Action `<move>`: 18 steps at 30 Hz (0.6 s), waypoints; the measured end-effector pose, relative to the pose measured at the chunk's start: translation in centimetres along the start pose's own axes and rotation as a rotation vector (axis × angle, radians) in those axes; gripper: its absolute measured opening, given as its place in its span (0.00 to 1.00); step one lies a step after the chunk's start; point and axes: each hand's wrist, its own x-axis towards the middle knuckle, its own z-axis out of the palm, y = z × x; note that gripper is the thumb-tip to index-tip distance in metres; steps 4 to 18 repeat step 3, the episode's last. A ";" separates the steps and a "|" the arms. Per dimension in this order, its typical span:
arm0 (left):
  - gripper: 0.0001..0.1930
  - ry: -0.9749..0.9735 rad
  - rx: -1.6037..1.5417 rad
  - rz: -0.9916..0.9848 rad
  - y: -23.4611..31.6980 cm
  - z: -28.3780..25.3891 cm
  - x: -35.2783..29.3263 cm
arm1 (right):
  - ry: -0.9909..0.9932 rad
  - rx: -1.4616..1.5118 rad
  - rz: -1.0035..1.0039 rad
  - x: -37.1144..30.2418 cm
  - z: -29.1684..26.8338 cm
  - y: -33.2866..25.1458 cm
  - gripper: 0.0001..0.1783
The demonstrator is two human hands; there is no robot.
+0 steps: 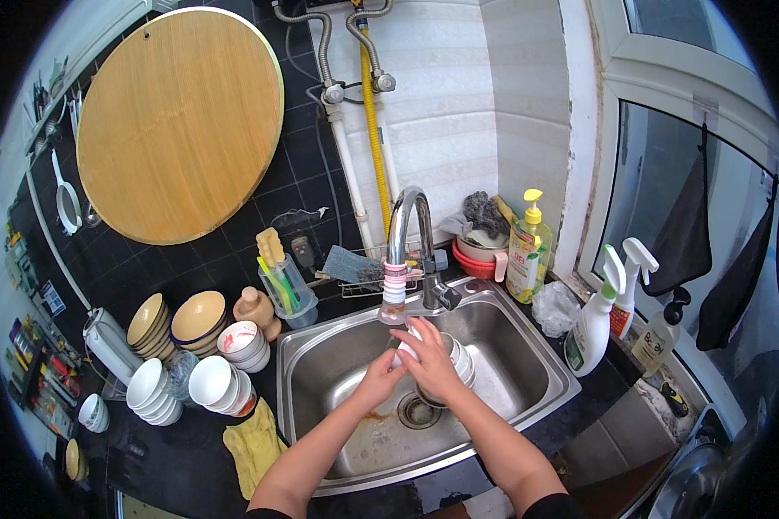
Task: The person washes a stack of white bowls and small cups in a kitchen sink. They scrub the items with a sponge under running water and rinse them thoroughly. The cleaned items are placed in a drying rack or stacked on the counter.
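Note:
Under the faucet (pixel 395 294), my left hand (pixel 379 381) and my right hand (pixel 433 370) come together over the sink (pixel 329 368). Between them they grip a small white dish (pixel 403 353), mostly covered by my fingers, so its exact shape is unclear. My right fingers lie bent across its top, while my left fingers close on its near left side. Just right of and below my right hand, a few white bowls (pixel 466 368) stand tilted in the basin, partly hidden by that hand. The drain (pixel 419 410) lies below my wrists.
Left of the sink are stacks of white bowls (pixel 209 382), tan bowls (pixel 198 317) and a yellow cloth (pixel 255 441). A dish soap bottle (pixel 528 251), a red basin (pixel 476 264) and spray bottles (pixel 590 329) stand behind and to the right. A round wooden board (pixel 182 125) hangs on the wall.

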 end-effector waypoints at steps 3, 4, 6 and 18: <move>0.08 -0.054 0.054 -0.070 0.8 0.1 -0.2 | -0.020 0.335 0.181 0.0 0.6 2.1 0.26; 0.08 -0.054 0.054 -0.070 0.8 0.1 -0.2 | -0.020 0.335 0.181 0.0 0.6 2.1 0.26; 0.08 -0.054 0.054 -0.070 0.8 0.1 -0.2 | -0.020 0.335 0.181 0.0 0.6 2.1 0.26; 0.08 -0.054 0.054 -0.070 0.8 0.1 -0.2 | -0.020 0.335 0.181 0.0 0.6 2.1 0.26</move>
